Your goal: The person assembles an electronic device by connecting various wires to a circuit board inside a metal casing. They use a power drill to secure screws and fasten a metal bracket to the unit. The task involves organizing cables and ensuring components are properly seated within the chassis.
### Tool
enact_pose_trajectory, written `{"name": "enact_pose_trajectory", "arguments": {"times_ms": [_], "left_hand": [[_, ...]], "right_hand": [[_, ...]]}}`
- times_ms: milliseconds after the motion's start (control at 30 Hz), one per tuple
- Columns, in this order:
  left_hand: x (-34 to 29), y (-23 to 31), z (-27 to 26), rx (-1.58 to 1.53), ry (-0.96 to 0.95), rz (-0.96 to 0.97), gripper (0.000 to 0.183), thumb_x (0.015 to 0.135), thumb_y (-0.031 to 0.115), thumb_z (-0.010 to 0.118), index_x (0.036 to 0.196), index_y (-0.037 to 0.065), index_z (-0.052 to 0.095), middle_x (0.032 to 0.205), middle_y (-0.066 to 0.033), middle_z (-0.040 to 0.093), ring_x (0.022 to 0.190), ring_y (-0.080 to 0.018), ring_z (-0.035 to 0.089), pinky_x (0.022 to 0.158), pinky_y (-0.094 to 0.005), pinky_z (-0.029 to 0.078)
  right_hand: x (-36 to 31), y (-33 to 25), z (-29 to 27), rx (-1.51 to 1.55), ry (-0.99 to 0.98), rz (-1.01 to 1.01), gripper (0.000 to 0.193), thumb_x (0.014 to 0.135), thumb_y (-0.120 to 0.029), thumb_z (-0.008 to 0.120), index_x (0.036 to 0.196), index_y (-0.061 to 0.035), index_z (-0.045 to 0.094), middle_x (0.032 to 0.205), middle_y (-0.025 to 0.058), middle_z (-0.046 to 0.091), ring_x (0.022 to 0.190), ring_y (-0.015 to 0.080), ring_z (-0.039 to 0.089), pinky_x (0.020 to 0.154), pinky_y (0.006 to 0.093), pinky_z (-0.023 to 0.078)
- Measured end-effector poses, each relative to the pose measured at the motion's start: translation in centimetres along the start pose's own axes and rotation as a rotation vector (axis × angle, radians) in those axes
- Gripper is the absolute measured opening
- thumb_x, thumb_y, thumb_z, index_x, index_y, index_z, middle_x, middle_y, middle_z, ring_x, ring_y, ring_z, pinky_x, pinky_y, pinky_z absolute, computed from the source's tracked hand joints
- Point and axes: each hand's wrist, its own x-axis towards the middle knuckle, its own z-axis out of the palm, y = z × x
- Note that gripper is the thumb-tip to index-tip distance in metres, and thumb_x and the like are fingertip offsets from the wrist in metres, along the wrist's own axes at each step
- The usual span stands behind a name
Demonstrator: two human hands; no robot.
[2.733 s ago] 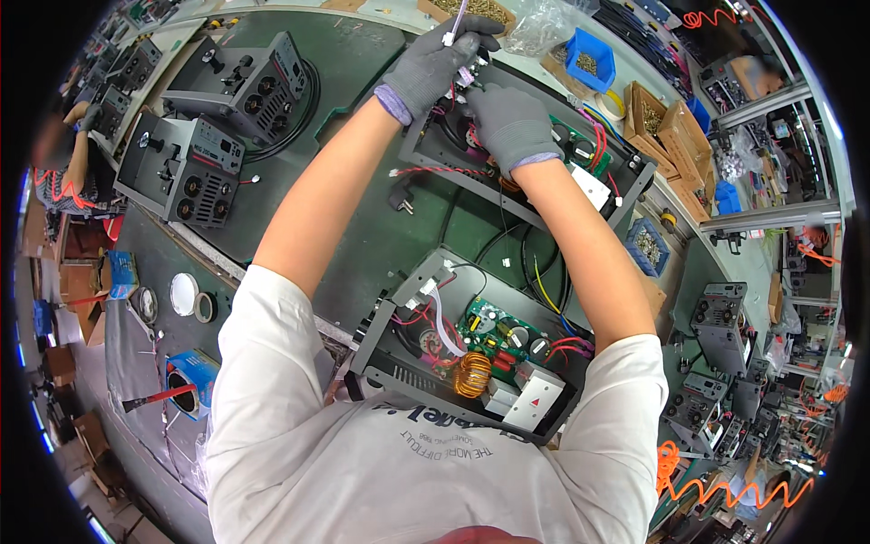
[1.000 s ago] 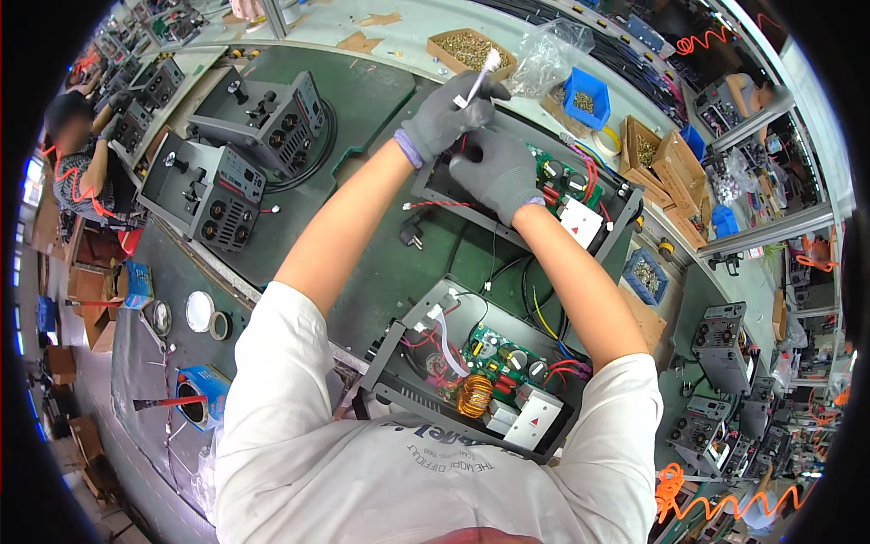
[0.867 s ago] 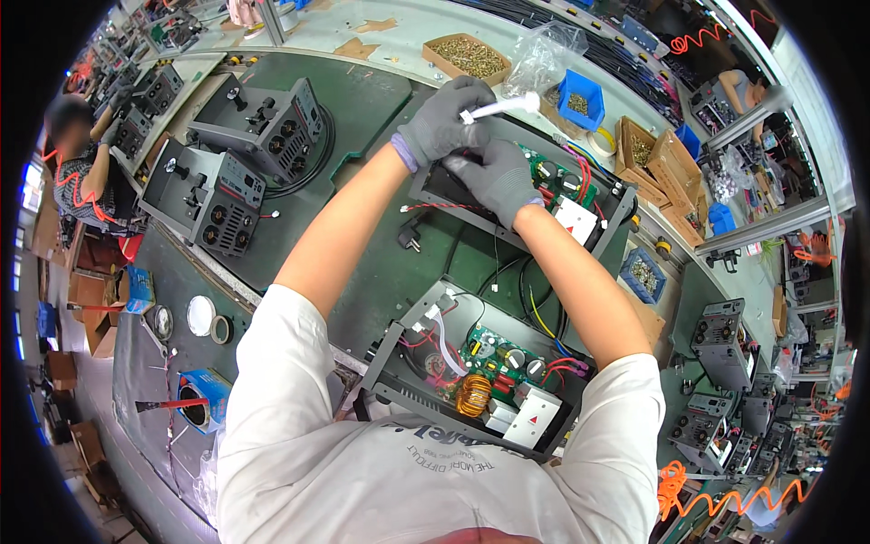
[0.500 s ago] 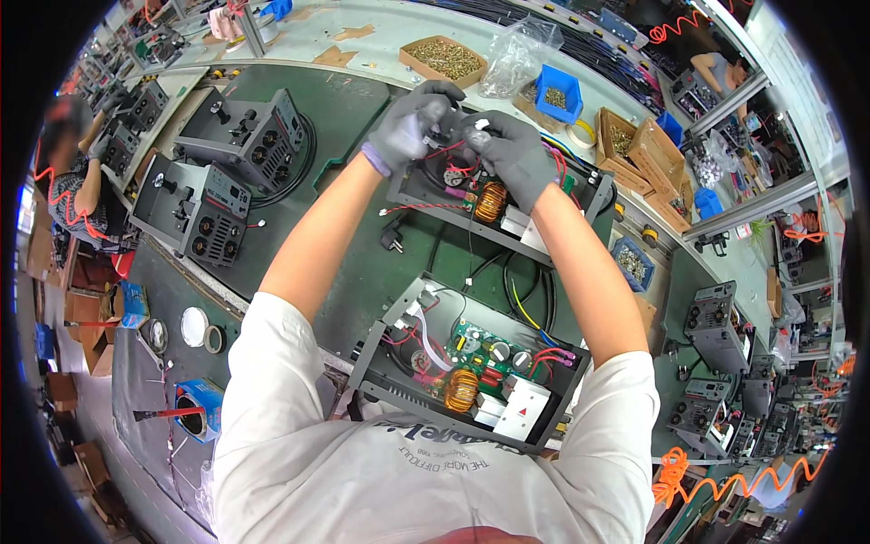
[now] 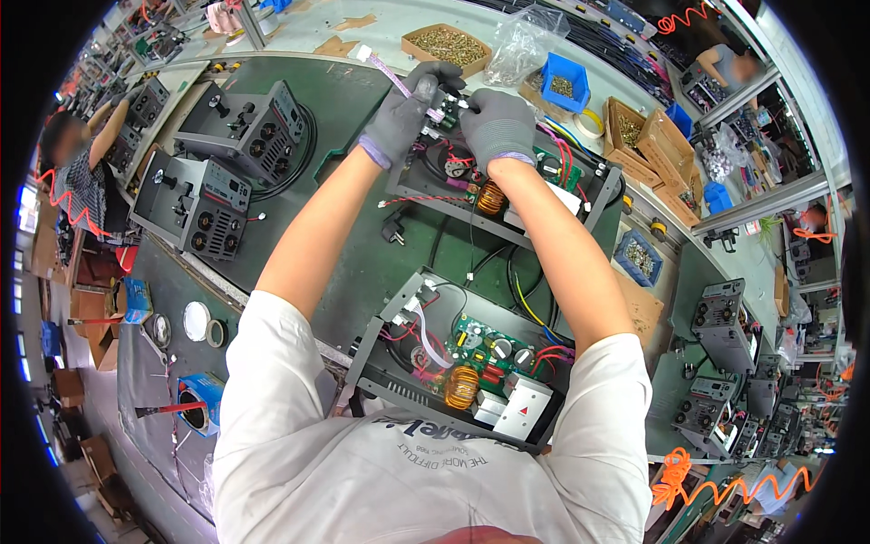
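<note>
In my grey-gloved left hand (image 5: 399,122) is a small circuit board (image 5: 445,108), gripped between thumb and fingers. A pale ribbon cable (image 5: 391,74) with a white plug at its end sticks up from it to the far left. My right hand (image 5: 501,125), also gloved, is closed at the board's right edge; what its fingertips pinch is hidden. Both hands are above the far open metal case (image 5: 435,191), which holds a copper coil (image 5: 491,201) and red wires. Nearer me stands a similar open case (image 5: 399,388) with a green circuit board (image 5: 478,337) inside.
Two grey machines (image 5: 195,204) stand at the left. A carton of small metal parts (image 5: 446,47), a blue bin (image 5: 564,83) and a clear plastic bag (image 5: 526,45) lie along the far side. A black plug (image 5: 392,228) rests on the green bench. Other people work farther off.
The circuit board and its ribbon cable now show in my left hand, the cable's plug pointing up and left. My right hand has turned, and the white connector at its fingertips is out of sight.
</note>
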Motion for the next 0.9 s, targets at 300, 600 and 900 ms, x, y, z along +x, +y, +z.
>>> {"name": "enact_pose_trajectory", "arguments": {"times_ms": [300,600,900], "left_hand": [[-0.1,-0.1,0.0,0.051,0.014,0.007,0.049,0.108,0.04,0.039,0.133,0.0,0.051,0.119,-0.0128,0.064,0.113,-0.0192,0.059,0.1,-0.0328,0.046],[0.1,-0.4,0.2,0.02,0.015,0.045,0.048,0.108,0.039,0.039,0.133,0.001,0.051,0.121,-0.0124,0.063,0.113,-0.0177,0.058,0.098,-0.0318,0.046],[-0.2,-0.2,0.0,0.038,0.015,0.034,0.042,0.109,0.033,0.037,0.134,0.002,0.05,0.12,-0.0112,0.063,0.112,-0.017,0.059,0.097,-0.0313,0.047]], "right_hand": [[0.1,-0.6,1.0,-0.102,0.022,-0.124,0.023,0.084,-0.03,0.064,0.098,-0.015,0.075,0.09,0.015,0.072,0.088,0.036,0.069,0.08,0.0478,0.053],[0.0,-0.8,0.3,-0.078,0.033,-0.06,0.023,0.084,-0.029,0.065,0.097,-0.0139,0.075,0.091,0.0154,0.072,0.09,0.0354,0.069,0.082,0.0467,0.053],[-0.1,-1.3,-0.1,-0.111,-0.016,-0.047,0.021,0.085,-0.022,0.061,0.096,-0.0101,0.075,0.094,0.0159,0.073,0.094,0.0333,0.07,0.084,0.0445,0.055]]}}
